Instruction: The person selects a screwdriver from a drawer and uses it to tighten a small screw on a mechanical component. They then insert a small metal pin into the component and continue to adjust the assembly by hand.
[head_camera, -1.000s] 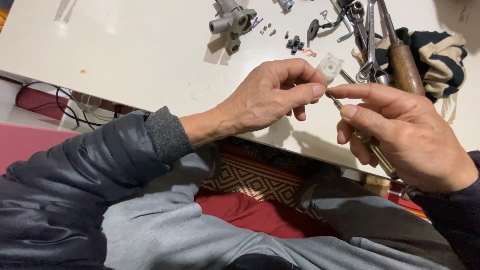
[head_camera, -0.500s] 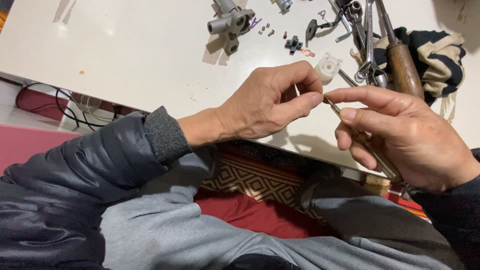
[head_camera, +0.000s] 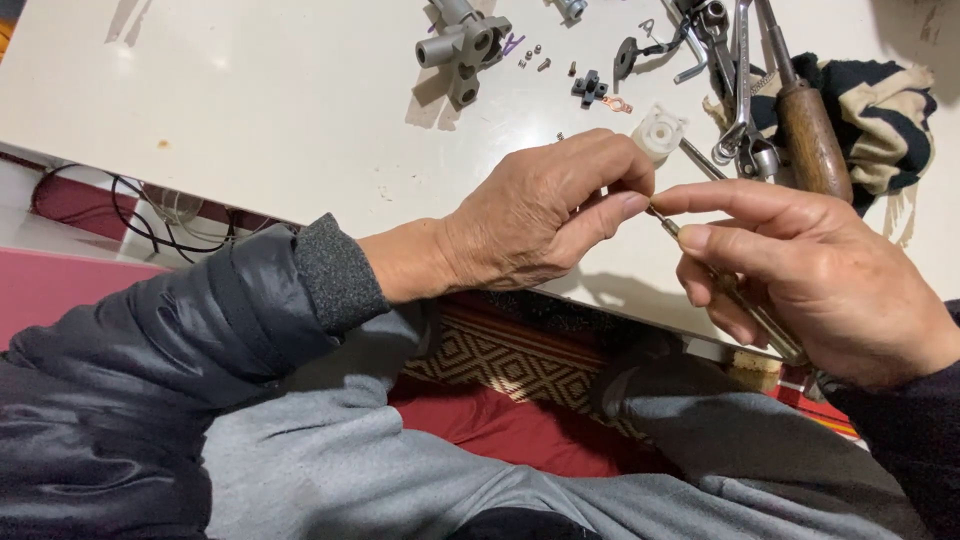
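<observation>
My left hand (head_camera: 540, 215) hovers over the near edge of the white table (head_camera: 250, 130), fingertips pinched on something too small to make out. My right hand (head_camera: 820, 280) grips a thin metal screwdriver (head_camera: 740, 300), thumb and forefinger guiding its tip against my left fingertips. A small white plastic part (head_camera: 658, 132) lies on the table just behind my left fingers.
A grey metal fitting (head_camera: 462, 48) stands at the back with tiny screws (head_camera: 535, 58) and a small black piece (head_camera: 590, 88) near it. Metal tools (head_camera: 735, 70), a wooden-handled tool (head_camera: 808, 135) and a striped cloth (head_camera: 880, 110) lie at the right. Cables (head_camera: 150, 215) hang below the table's edge.
Both hands have shifted slightly left and closer together; the screwdriver tip now meets my left fingertips.
</observation>
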